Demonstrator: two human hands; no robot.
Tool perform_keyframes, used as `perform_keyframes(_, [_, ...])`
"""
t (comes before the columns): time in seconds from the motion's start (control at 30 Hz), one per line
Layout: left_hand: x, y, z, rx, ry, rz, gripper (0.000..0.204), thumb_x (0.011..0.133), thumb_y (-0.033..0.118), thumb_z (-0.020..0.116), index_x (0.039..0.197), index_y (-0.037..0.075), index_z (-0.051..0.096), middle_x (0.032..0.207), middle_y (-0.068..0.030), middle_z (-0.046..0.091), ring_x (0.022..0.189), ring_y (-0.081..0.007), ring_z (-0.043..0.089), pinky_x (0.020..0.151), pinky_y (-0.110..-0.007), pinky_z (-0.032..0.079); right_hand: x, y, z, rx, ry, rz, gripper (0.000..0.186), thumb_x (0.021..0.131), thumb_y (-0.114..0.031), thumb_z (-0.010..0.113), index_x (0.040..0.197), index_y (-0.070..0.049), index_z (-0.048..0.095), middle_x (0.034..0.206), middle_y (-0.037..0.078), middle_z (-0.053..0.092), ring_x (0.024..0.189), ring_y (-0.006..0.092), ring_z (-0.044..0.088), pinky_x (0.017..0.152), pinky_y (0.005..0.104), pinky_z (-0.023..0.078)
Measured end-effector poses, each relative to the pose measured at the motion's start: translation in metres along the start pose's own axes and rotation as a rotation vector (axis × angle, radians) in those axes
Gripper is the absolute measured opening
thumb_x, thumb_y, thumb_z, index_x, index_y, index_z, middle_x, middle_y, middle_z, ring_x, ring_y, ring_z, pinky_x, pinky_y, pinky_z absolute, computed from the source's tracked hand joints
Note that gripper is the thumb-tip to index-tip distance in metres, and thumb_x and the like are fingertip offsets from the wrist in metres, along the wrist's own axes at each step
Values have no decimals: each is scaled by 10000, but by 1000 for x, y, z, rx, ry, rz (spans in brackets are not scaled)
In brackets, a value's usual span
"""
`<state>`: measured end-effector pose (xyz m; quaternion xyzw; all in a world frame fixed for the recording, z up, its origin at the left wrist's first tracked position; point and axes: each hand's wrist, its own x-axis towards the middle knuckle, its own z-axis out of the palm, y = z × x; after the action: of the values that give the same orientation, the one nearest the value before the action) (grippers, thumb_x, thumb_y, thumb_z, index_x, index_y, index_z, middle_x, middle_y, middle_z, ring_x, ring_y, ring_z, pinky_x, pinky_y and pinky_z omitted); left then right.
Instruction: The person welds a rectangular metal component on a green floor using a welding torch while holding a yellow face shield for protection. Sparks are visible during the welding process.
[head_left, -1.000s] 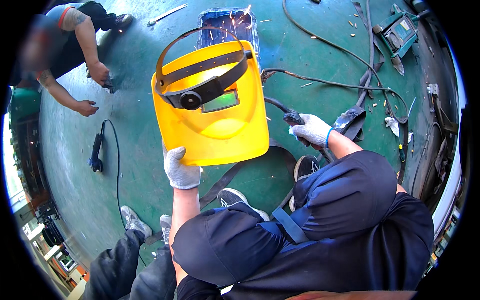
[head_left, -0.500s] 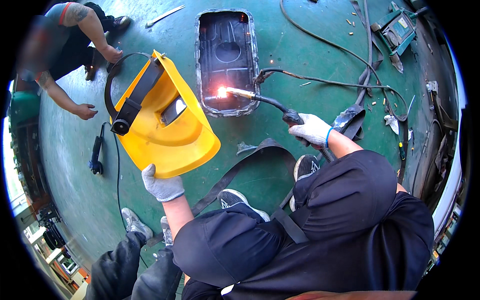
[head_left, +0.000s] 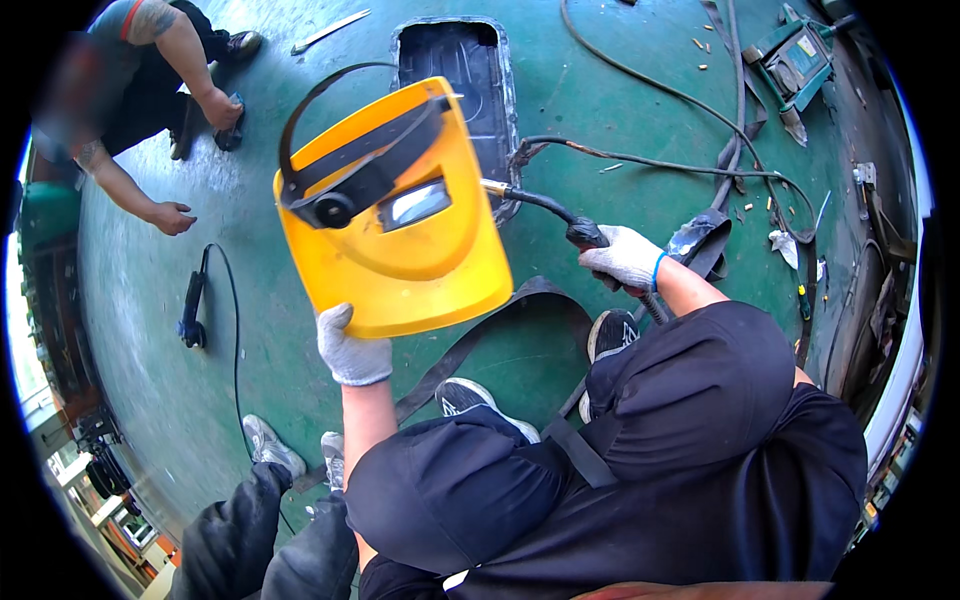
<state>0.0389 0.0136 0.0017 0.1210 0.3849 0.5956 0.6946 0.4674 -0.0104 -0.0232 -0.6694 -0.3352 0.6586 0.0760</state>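
Green floor (head_left: 560,100) is filling most of my view, its edges bending at the rim and its right side carrying clutter. At upper left a crouching co-worker (head_left: 140,130) is extending both arms over it, narrowing that corner; another person's trouser legs (head_left: 240,510) are taking up room at lower left. The yellow welding shield (head_left: 400,250) is standing in the way mid-view, its inside facing me, while my gloved left hand (head_left: 353,345) is gripping its lower edge. Behind it a dark metal pan (head_left: 510,110) is lying on the floor, the shield hiding much of its lower left part. A green machine (head_left: 797,58) is sitting at upper right. Black cables (head_left: 650,160) are crossing the space right of the pan, and a flat dark strap (head_left: 455,362) is curving between the shield and my shoes (head_left: 485,405). My gloved right hand (head_left: 630,260) is gripping the welding torch (head_left: 545,203), whose tip the shield is hiding. At left an angle grinder (head_left: 192,310) is lying well apart, its thin cord (head_left: 236,350) dividing the open strip beside the shield. Smallest, tan stubs (head_left: 703,67) are dotting the floor near the machine.
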Motion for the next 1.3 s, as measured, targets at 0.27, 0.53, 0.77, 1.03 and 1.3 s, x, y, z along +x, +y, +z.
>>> perform_keyframes(0.27, [4,-19,29,136,-51,-1,659,883,108,600,1534,33,532,1506,-145,619,1387,-356,598,1192,-502,466,0,2,-1,6,-2,-22,262,935,-266,740,1024,-45,630,754,33,632,585,131,596,535,323,491])
perform_keyframes(0.53, [3,-17,26,150,-32,6,651,879,109,602,1523,33,547,1478,-148,638,1368,-352,614,1178,-496,480,2,5,2,11,10,-33,235,950,-270,731,1024,-74,624,735,18,612,583,123,592,532,320,477])
perform_keyframes(0.77, [2,-5,8,44,8,16,645,883,153,605,1508,3,546,1476,-161,642,1374,-362,612,1198,-512,458,-1,2,1,47,-23,-38,232,936,-267,737,1025,-84,625,746,18,610,588,115,575,523,313,455])
perform_keyframes(1.03, [-5,20,-20,-16,133,134,671,902,184,611,1541,7,507,1523,-178,607,1413,-381,584,1218,-546,442,-6,-5,2,9,13,11,266,918,-295,743,1045,-83,644,787,22,630,610,121,600,547,314,503])
perform_keyframes(1.3, [-8,28,-27,-15,134,143,708,914,201,617,1577,7,460,1550,-192,585,1427,-397,572,1223,-578,439,-2,-1,1,-24,13,16,305,929,-323,746,1075,-73,648,805,27,638,627,128,613,565,319,531])
